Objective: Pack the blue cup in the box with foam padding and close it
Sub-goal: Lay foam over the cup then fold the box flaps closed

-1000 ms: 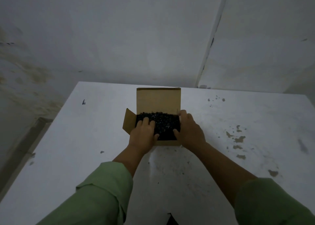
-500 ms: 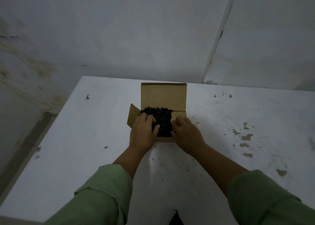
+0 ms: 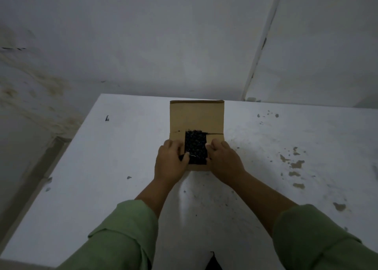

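A small cardboard box (image 3: 196,116) stands in the middle of the white table (image 3: 98,167), its back lid upright. Dark bubbly foam padding (image 3: 195,147) fills the opening between the two side flaps. My left hand (image 3: 170,162) presses the left flap down over the padding, its thumb touching the padding's near edge. My right hand (image 3: 225,160) presses the right flap down in the same way. The blue cup is hidden from view.
The table's top is stained, with chipped brown patches (image 3: 296,164) on the right. Its left edge (image 3: 59,161) drops off toward the wall. A white wall rises just behind the table. Green sleeves cover both my forearms.
Both side flaps, which stood outward, have been folded inward over the padding by my hands. Less of the dark padding shows now. The view has shifted slightly.
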